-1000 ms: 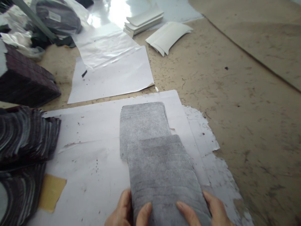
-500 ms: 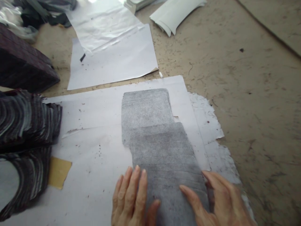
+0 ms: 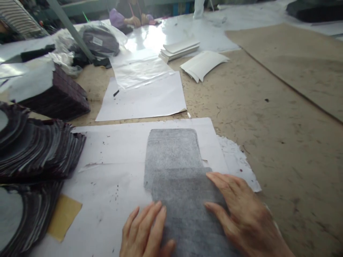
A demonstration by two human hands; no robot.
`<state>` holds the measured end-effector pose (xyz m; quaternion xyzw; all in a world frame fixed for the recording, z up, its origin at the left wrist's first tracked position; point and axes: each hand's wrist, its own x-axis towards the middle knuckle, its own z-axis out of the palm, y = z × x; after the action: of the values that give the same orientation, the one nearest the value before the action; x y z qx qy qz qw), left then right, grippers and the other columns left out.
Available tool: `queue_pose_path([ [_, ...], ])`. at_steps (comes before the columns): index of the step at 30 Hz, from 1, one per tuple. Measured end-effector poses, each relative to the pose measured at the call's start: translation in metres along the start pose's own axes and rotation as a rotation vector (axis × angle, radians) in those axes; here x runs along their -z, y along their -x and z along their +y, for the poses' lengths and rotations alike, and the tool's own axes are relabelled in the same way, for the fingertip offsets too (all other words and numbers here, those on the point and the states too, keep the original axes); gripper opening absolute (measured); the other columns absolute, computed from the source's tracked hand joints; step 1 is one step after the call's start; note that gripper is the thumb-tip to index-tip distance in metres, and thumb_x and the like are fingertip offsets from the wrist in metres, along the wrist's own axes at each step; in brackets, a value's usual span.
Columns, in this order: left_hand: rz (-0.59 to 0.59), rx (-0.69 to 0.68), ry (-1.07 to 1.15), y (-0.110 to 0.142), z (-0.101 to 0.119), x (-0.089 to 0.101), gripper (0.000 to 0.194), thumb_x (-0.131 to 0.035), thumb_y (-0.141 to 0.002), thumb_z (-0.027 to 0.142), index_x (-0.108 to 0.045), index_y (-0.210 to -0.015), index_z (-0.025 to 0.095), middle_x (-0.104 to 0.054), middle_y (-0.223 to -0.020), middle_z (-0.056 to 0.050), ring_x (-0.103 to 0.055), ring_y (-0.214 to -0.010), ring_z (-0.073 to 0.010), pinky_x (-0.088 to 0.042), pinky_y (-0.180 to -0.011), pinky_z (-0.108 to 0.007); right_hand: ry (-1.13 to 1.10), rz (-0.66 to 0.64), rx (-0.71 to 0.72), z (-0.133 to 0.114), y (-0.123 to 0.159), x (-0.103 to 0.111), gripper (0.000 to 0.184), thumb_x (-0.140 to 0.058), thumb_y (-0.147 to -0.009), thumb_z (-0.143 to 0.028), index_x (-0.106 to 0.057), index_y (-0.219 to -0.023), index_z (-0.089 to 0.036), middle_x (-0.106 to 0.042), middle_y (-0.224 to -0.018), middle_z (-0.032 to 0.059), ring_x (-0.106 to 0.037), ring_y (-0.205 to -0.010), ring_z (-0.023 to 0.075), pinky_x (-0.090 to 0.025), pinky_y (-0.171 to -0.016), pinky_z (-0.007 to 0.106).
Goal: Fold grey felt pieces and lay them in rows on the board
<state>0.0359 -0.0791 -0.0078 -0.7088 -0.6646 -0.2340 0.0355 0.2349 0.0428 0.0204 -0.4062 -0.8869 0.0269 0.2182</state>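
Note:
A row of overlapping grey fabric pieces [image 3: 174,150] lies on white paper [image 3: 107,185] in front of me, fanned out toward the bottom edge of the view. On the left border of the row rests my left hand [image 3: 147,228], its fingers stretched out and gripping nothing. My right hand [image 3: 241,210] lies at the right border, thumb and fingers apart, with fingertips on the upper overlapped pieces. The near end of the row runs out of view between the hands.
Stacks of dark cut pieces [image 3: 45,146] stand at the left, beside a yellow paper scrap [image 3: 64,217]. Behind them is a dark block-like stack [image 3: 66,92]. White curved pieces [image 3: 203,64] lie farther back. Across the table, a person's hands [image 3: 136,20] are visible.
The camera has tilted up, showing more of the far table. My right hand has moved up along the right border of the fabric row. My left hand stays at the left border.

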Motion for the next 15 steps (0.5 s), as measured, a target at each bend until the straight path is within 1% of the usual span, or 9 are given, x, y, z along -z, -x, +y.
queue_pose_path([
  [2, -0.041, 0.034, 0.038, -0.023, -0.009, 0.002, 0.046, -0.051, -0.082, 0.023, -0.041, -0.127, 0.017, -0.056, -0.118, -0.011, -0.05, -0.11, -0.0237, -0.041, -0.093, -0.039, -0.039, -0.059, -0.009, 0.005, -0.004, -0.004, 0.034, -0.049, -0.08, -0.02, -0.051, -0.112, -0.009, -0.058, -0.104, 0.0114, -0.051, -0.097, 0.0235, -0.044, -0.084, 0.038],
  [4, -0.105, 0.066, 0.051, -0.043, -0.015, 0.001, 0.047, -0.051, -0.08, 0.022, -0.041, -0.125, 0.015, -0.053, -0.118, -0.012, -0.049, -0.108, -0.025, -0.043, -0.088, -0.04, -0.093, -0.118, -0.05, 0.008, -0.008, -0.006, 0.039, -0.055, -0.073, -0.017, -0.05, -0.111, -0.011, -0.058, -0.101, 0.0105, -0.052, -0.095, 0.0235, -0.046, -0.081, 0.039],
  [6, -0.166, 0.121, 0.071, -0.055, -0.02, -0.001, 0.044, -0.054, -0.077, 0.02, -0.044, -0.119, 0.017, -0.055, -0.11, -0.011, -0.051, -0.1, -0.0245, -0.044, -0.083, -0.041, -0.153, -0.164, -0.114, 0.009, -0.011, -0.005, 0.039, -0.058, -0.067, -0.014, -0.053, -0.106, -0.014, -0.06, -0.093, 0.0079, -0.054, -0.088, 0.022, -0.048, -0.075, 0.037],
  [8, -0.215, 0.177, 0.113, -0.06, -0.023, -0.003, 0.038, -0.059, -0.072, 0.021, -0.048, -0.109, 0.02, -0.058, -0.097, -0.007, -0.054, -0.09, -0.023, -0.045, -0.076, -0.04, -0.203, -0.189, -0.204, 0.008, -0.014, -0.003, 0.028, -0.057, -0.064, -0.013, -0.057, -0.092, -0.018, -0.06, -0.082, 0.004, -0.056, -0.079, 0.0195, -0.049, -0.068, 0.033],
  [11, -0.229, 0.25, 0.172, -0.061, -0.028, -0.004, 0.022, -0.061, -0.072, 0.027, -0.053, -0.092, 0.023, -0.056, -0.082, -0.002, -0.054, -0.079, -0.0205, -0.045, -0.069, -0.035, -0.246, -0.176, -0.325, 0.007, -0.018, -0.001, 0.005, -0.055, -0.068, -0.019, -0.057, -0.073, -0.021, -0.06, -0.071, -0.0002, -0.058, -0.068, 0.016, -0.048, -0.06, 0.028],
  [12, -0.223, 0.273, 0.191, -0.061, -0.029, -0.004, 0.016, -0.06, -0.074, 0.028, -0.054, -0.088, 0.023, -0.056, -0.08, -0.001, -0.054, -0.077, -0.0195, -0.044, -0.068, -0.034, -0.254, -0.17, -0.348, 0.006, -0.019, -0.001, 0.004, -0.054, -0.072, -0.022, -0.057, -0.07, -0.022, -0.06, -0.069, -0.0009, -0.058, -0.066, 0.015, -0.047, -0.058, 0.026],
  [14, -0.219, 0.336, 0.228, -0.063, -0.031, -0.004, 0.006, -0.054, -0.079, 0.028, -0.055, -0.08, 0.023, -0.055, -0.076, 0.0, -0.054, -0.074, -0.0176, -0.043, -0.067, -0.032, -0.248, -0.154, -0.362, 0.006, -0.02, -0.003, 0.013, -0.05, -0.077, -0.026, -0.057, -0.068, -0.022, -0.061, -0.066, -0.0014, -0.059, -0.063, 0.0138, -0.046, -0.056, 0.025],
  [15, -0.227, 0.372, 0.245, -0.064, -0.032, -0.004, 0.008, -0.051, -0.081, 0.028, -0.055, -0.076, 0.023, -0.054, -0.073, 0.0, -0.053, -0.071, -0.0168, -0.042, -0.066, -0.031, -0.23, -0.146, -0.361, 0.006, -0.02, -0.005, 0.016, -0.048, -0.079, -0.026, -0.058, -0.067, -0.022, -0.061, -0.065, -0.0014, -0.059, -0.062, 0.0137, -0.045, -0.055, 0.024],
])
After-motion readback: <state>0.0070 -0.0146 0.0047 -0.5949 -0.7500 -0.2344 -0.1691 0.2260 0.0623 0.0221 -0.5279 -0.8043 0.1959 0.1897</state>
